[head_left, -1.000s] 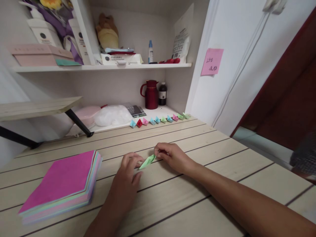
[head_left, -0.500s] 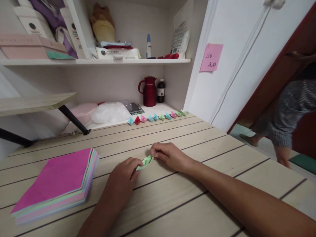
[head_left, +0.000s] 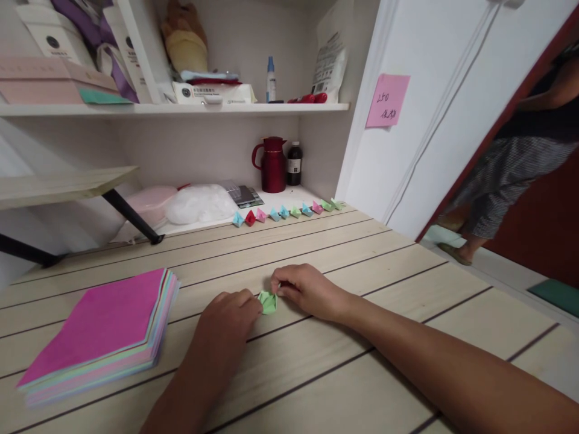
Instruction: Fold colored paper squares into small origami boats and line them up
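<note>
A small piece of folded green paper (head_left: 268, 302) is held between my two hands, low over the wooden table. My left hand (head_left: 233, 316) pinches its left end, with the fingers closed. On the opposite end, my right hand (head_left: 305, 289) has thumb and forefinger pressed together at the paper's edge. The paper looks wide and rounded in the middle. Part of each end is hidden by the fingertips.
A stack of coloured paper (head_left: 97, 328) lies left of my hands. Several small folded paper boats (head_left: 284, 212) line the table's back edge. Behind them stand a red jug (head_left: 273, 166) and a dark bottle (head_left: 294, 164). A person (head_left: 511, 163) is at the right.
The green paper has gone from a long, narrow boat shape to a shorter, wider one. My hands have come closer together. The person at the right has shifted position.
</note>
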{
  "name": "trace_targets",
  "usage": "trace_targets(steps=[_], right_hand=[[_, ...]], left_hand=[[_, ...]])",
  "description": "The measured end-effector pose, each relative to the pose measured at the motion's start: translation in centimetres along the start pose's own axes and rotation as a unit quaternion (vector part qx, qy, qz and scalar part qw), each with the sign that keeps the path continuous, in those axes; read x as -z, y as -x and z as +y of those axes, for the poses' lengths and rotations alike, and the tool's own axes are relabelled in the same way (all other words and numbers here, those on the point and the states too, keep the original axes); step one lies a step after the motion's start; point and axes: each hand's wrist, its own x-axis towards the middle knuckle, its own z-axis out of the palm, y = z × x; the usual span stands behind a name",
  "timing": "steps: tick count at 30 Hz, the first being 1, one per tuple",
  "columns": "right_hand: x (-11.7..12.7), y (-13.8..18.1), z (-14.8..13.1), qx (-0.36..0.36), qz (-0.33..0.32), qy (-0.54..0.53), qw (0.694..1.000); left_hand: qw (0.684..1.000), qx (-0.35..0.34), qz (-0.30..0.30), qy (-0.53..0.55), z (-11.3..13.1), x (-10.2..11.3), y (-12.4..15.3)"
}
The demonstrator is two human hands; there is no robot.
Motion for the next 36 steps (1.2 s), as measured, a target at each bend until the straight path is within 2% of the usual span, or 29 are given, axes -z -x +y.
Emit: trace_targets(steps=[6, 11, 13, 16, 20, 24, 31, 36], right_hand=[[0.0, 0.1, -0.3, -0.001, 0.003, 0.009, 1.000], [0.2, 0.3, -1.1, 0.029, 0.032, -0.067, 0.997], [0.0, 0.4, -1.3, 0.023, 0.019, -0.081, 0.996], [-0.4, 0.5, -1.2, 0.020, -0.004, -0.048, 0.999], [-0.6, 0.6, -1.0, 0.028, -0.011, -0.021, 0.999], [-0.4, 0.7, -1.0, 0.017, -0.014, -0.033, 0.999], [0.1, 0.6, -1.3, 0.000, -0.017, -0.039, 0.999], [0.5, 0.4, -1.2, -0.006, -0.012, -0.098, 0.995]], left_hand=[[1.000, 0.003, 0.003, 0.011, 0.1, 0.1, 0.1], [1.000, 0.003, 0.005, 0.025, 0.4, 0.2, 0.1], [1.000, 0.000, -0.005, 0.015, 0.5, 0.2, 0.0], [1.000, 0.000, -0.019, 0.002, 0.5, 0.2, 0.0], [1.000, -0.003, -0.010, 0.023, 0.4, 0.1, 0.1], [0.999, -0.006, 0.001, 0.048, 0.4, 0.1, 0.3], [0.998, 0.027, -0.019, 0.054, 0.5, 0.4, 0.3], [0.999, 0.012, -0.021, 0.048, 0.2, 0.2, 0.4]])
